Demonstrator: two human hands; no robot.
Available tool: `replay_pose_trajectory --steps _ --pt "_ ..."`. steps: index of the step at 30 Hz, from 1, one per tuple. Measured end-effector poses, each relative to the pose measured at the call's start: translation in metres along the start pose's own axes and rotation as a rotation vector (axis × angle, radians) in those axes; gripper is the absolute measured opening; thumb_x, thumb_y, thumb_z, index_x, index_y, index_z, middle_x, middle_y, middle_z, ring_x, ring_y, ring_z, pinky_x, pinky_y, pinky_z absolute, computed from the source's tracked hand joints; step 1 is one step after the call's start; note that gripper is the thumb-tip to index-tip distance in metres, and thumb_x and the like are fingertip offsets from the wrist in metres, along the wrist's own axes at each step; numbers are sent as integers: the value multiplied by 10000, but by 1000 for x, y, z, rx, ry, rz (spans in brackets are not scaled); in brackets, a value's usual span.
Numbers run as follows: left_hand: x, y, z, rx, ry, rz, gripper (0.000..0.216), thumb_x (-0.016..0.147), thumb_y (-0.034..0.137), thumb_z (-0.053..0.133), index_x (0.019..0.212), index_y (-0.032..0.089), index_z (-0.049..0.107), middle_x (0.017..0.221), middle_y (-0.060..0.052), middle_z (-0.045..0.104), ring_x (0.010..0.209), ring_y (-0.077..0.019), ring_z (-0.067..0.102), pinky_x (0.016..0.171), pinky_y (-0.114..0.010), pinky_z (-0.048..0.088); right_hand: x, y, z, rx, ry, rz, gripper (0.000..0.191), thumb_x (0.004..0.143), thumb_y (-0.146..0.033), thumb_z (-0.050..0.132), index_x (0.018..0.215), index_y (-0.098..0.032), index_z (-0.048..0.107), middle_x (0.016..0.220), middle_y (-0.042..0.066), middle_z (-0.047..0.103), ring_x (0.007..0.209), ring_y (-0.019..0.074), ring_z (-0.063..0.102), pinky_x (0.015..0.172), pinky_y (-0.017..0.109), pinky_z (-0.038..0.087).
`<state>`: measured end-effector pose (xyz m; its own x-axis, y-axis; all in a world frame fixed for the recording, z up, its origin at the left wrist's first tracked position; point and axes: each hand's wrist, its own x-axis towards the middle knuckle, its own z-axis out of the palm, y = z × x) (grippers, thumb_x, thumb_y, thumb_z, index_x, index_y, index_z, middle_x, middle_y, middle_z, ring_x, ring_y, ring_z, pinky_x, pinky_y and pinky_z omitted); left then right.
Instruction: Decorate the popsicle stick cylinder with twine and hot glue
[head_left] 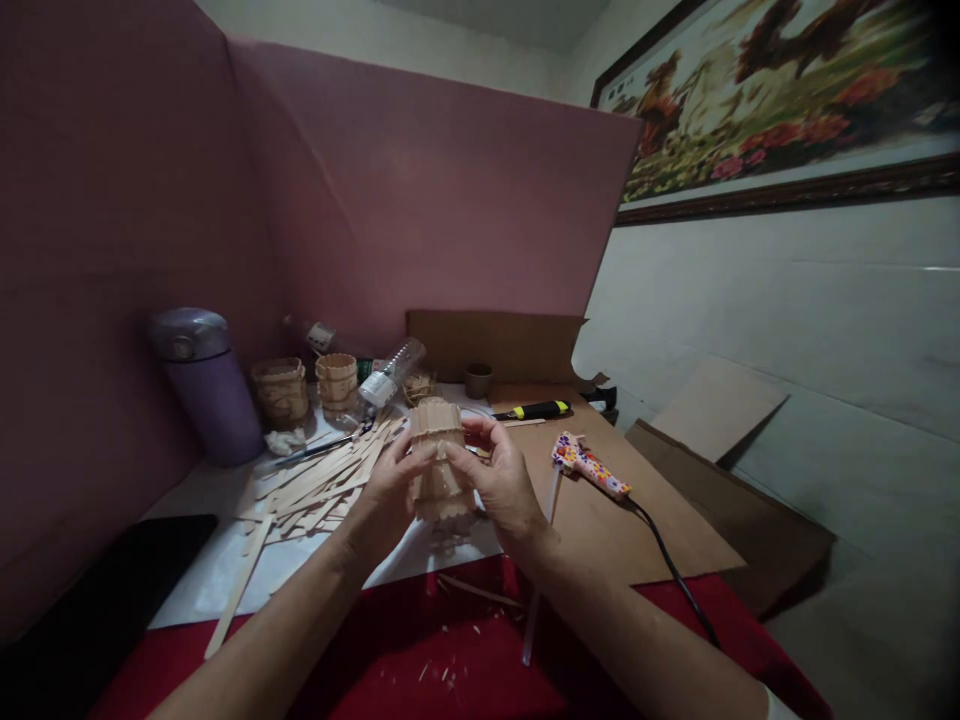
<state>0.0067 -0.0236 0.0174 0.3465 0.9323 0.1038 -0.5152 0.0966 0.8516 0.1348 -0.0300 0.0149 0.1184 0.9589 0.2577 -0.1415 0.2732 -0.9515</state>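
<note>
Both hands hold a small round cup made of wooden craft sticks above the table. My left hand wraps its left side with closed fingers. My right hand grips its right side, thumb and fingers pinched at the rim. A heap of loose wooden sticks lies just left of the hands on a white sheet. A patterned glue gun with a black cord rests on brown cardboard to the right.
Two finished stick cups stand at the back beside a purple flask. A plastic bottle, a yellow-black utility knife, a small brown cup and a black slab are also present. Pink boards wall the left and back.
</note>
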Motion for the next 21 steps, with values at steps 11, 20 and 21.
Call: replay_pose_trajectory --steps 11,20,21 --pt "7 -10 -6 51 58 14 538 697 335 748 1184 171 589 1059 -123 690 790 -226 676 653 -295 533 1 2 2 28 -5 18 481 649 -427 748 1013 -201 527 961 57 630 832 191 599 700 301 482" --pt "5 -8 -2 -28 36 -30 511 735 334 713 1197 157 586 1017 -123 699 860 -241 672 718 -335 561 7 20 -7 76 15 -63 459 753 -547 647 1037 -198 559 1052 76 613 993 215 576 847 333 468" --pt "4 -8 -2 -27 37 -35 510 732 333 715 1193 154 587 1015 -124 699 855 -239 673 719 -334 561 7 21 -8 79 4 -60 458 752 -534 656 1048 -198 558 1062 77 612 998 215 576 855 335 466"
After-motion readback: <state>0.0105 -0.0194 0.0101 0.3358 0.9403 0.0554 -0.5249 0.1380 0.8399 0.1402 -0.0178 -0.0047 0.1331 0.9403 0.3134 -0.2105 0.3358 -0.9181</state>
